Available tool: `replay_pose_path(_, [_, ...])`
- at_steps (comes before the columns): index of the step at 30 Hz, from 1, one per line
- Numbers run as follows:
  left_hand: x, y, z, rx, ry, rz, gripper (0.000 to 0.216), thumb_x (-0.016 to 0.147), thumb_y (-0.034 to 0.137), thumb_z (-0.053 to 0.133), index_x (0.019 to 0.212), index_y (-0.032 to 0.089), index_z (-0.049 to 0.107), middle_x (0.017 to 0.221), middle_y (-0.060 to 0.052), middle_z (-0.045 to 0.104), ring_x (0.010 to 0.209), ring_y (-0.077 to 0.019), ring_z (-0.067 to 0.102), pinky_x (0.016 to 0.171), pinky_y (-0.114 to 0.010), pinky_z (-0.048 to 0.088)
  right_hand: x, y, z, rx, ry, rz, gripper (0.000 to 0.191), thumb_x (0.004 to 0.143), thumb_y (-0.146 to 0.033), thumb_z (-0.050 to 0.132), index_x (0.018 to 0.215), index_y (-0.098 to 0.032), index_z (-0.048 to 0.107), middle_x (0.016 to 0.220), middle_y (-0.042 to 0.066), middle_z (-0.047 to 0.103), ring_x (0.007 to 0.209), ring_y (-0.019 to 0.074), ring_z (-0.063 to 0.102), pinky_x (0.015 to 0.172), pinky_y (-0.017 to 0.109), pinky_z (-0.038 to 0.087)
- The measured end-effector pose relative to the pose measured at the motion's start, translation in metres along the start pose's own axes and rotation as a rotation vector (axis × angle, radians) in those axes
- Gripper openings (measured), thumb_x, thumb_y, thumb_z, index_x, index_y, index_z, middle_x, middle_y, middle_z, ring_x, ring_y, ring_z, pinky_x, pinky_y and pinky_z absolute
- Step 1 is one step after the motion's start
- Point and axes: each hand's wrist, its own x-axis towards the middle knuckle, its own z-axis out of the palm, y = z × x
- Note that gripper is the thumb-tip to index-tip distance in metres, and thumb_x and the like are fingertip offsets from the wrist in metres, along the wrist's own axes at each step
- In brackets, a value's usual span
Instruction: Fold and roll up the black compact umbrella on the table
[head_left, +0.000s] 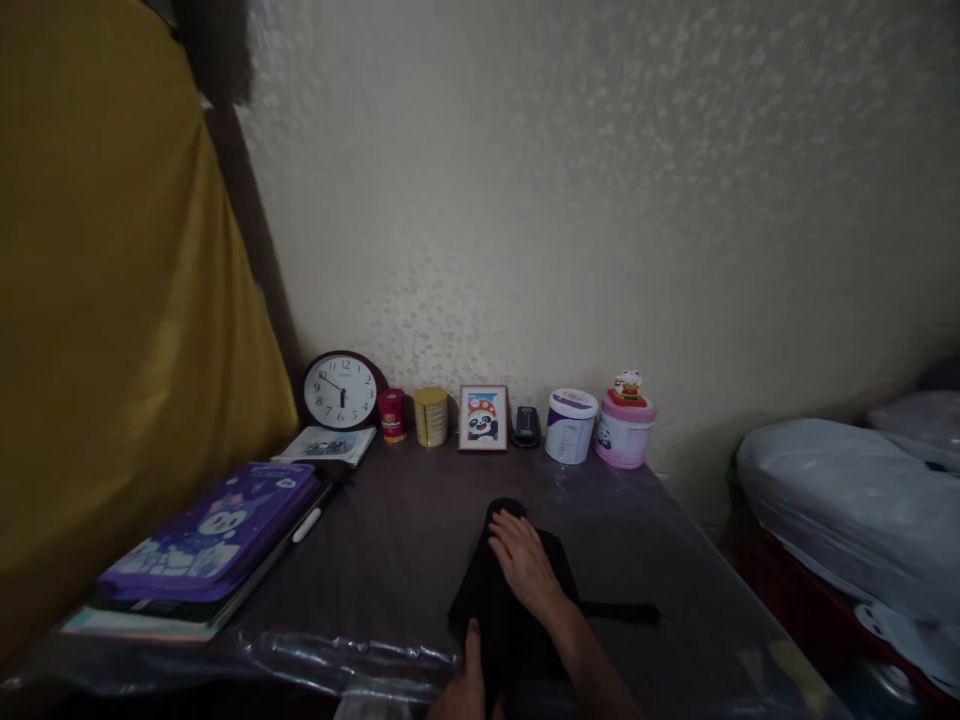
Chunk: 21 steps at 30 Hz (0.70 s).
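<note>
A black cloth (510, 610) lies on the dark table (390, 560), near its front edge. My right hand (525, 562) rests flat on top of the cloth with its fingers stretched out. Only part of my left hand (466, 680) shows at the bottom edge; a finger or thumb points up against the cloth's near left side. A thin black strip (622, 612) of the cloth sticks out to the right.
Along the wall stand a round clock (340, 391), a red jar (391, 414), a gold tin (430, 416), a framed panda picture (483, 417), a white tub (571, 425) and a pink container (625, 428). A purple case (214, 530) lies on books at left. Plastic-wrapped bundles (847, 510) sit at right.
</note>
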Motion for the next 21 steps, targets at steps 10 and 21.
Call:
replay_pose_path(10, [-0.002, -0.004, 0.001, -0.029, 0.014, 0.056, 0.072, 0.08, 0.019, 0.037, 0.136, 0.001, -0.005, 0.109, -0.017, 0.061, 0.095, -0.023, 0.06, 0.079, -0.03, 0.043, -0.05, 0.075, -0.047, 0.134, 0.209, 0.544, 0.032, 0.072, -0.038, 0.046, 0.087, -0.016, 0.064, 0.089, 0.011, 0.067, 0.085, 0.0229, 0.063, 0.076, 0.034, 0.048])
replay_pose_path(21, [-0.001, -0.009, 0.004, -0.037, 0.074, 0.047, 0.071, 0.083, 0.024, 0.038, 0.138, 0.004, -0.002, 0.107, -0.017, 0.061, 0.102, -0.0196, 0.057, 0.085, -0.026, 0.041, -0.081, 0.061, -0.046, 0.2, 0.174, 0.591, 0.035, 0.07, -0.047, 0.044, 0.08, -0.019, 0.063, 0.085, 0.01, 0.068, 0.084, 0.0261, 0.062, 0.079, 0.039, 0.046])
